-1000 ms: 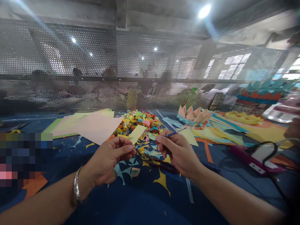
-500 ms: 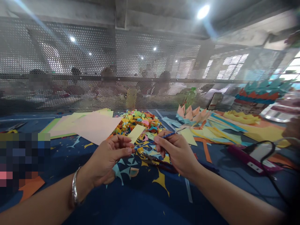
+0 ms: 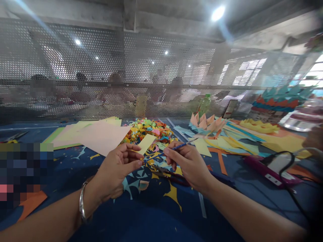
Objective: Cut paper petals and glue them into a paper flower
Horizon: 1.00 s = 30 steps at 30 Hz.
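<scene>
My left hand [image 3: 121, 164] is closed in a pinch at a small yellow-orange piece [image 3: 141, 160], too small to name for certain. A pale yellow paper strip [image 3: 147, 144] rises just behind those fingers; whether they hold it I cannot tell. My right hand [image 3: 184, 161] grips a thin blue pencil-like stick [image 3: 180, 146] between thumb and fingers. One end slants up to the right, the other reaches toward the left fingertips. Dark-handled scissors [image 3: 168, 175] lie on the blue table [image 3: 151, 215] below the hands, among yellow and light-blue paper scraps.
Colourful paper cuttings [image 3: 148, 129] are heaped beyond my hands. Paper sheets [image 3: 101, 136] lie to the left. To the right are a peach folded-paper crown [image 3: 207, 124], paper strips, a purple power strip [image 3: 272, 174] with cables and a green-capped bottle [image 3: 205, 103]. A perforated screen [image 3: 151, 67] stands behind.
The right hand has shifted very slightly left, and more of the blue stick shows between the hands. The left hand keeps its pinch almost in place.
</scene>
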Available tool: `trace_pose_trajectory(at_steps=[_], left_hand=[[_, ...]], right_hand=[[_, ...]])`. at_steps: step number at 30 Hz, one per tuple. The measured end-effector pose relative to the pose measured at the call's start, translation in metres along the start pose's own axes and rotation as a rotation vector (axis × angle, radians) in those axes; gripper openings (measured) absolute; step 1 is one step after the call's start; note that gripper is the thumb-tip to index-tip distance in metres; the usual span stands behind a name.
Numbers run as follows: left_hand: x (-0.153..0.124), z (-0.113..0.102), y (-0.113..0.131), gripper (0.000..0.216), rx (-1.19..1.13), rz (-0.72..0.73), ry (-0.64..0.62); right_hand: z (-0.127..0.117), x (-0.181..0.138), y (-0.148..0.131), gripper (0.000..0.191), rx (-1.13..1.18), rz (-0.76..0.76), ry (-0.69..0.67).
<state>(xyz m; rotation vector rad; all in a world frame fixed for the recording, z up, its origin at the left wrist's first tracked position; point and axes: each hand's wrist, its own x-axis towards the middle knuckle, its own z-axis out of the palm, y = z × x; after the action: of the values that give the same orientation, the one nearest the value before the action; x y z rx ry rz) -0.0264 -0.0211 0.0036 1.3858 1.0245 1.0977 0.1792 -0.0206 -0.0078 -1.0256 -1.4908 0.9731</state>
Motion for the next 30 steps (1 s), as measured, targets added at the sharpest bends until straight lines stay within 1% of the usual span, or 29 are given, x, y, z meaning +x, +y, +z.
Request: trace_pose_trajectory(at_steps=[4,10,15,19,25,30], left_hand=[[-0.001,0.001,0.001,0.040,-0.019,0.001,-0.006],[-0.003,0.004,-0.001,0.050,-0.058,0.025,-0.031],[-0.002,0.006,0.000,0.050,-0.038,0.049,0.005],[-0.002,0.008,0.004,0.051,-0.052,0.045,0.050],[-0.002,0.007,0.003,0.047,-0.072,-0.001,0.036],[-0.002,0.005,0.001,0.047,-0.082,-0.041,0.049]], right_hand=[[0.000,0.000,-0.002,0.024,-0.005,-0.003,-0.009],[0.001,0.000,-0.002,0.023,0.028,-0.012,-0.008],[0.002,-0.003,-0.004,0.023,0.013,-0.035,-0.029],[0.002,-0.004,-0.007,0.024,-0.059,-0.099,-0.035],[0.002,-0.007,-0.008,0.023,-0.202,-0.198,-0.046],[0.002,-0.011,-0.011,0.016,-0.293,-0.320,-0.044]])
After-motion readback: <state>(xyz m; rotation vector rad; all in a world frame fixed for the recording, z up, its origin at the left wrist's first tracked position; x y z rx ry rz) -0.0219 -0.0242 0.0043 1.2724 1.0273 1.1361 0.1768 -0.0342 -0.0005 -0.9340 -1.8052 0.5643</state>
